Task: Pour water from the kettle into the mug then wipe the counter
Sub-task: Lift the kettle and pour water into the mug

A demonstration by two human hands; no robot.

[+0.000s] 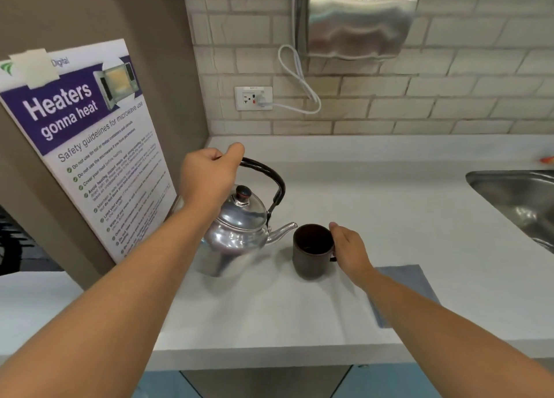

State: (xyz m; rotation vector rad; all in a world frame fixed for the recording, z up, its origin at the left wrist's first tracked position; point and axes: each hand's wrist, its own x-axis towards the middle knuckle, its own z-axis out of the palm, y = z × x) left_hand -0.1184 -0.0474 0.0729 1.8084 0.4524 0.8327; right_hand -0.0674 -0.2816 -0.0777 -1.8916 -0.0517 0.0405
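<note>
A shiny steel kettle [236,235] with a black arched handle is tilted to the right, its spout close to the rim of a dark brown mug [310,252]. My left hand [209,177] is closed around the top of the kettle's handle. The mug stands on the white counter [389,206], and my right hand [349,252] grips it at its right side, covering the handle. No water stream is visible at the spout. A grey-blue cloth [410,280] lies flat on the counter to the right of the mug, partly under my right forearm.
A steel sink [521,200] is set into the counter at the right. On the tiled back wall hang a steel dispenser [359,17] and an outlet [253,98] with a white cord plugged in. A microwave safety poster [90,146] covers the left wall.
</note>
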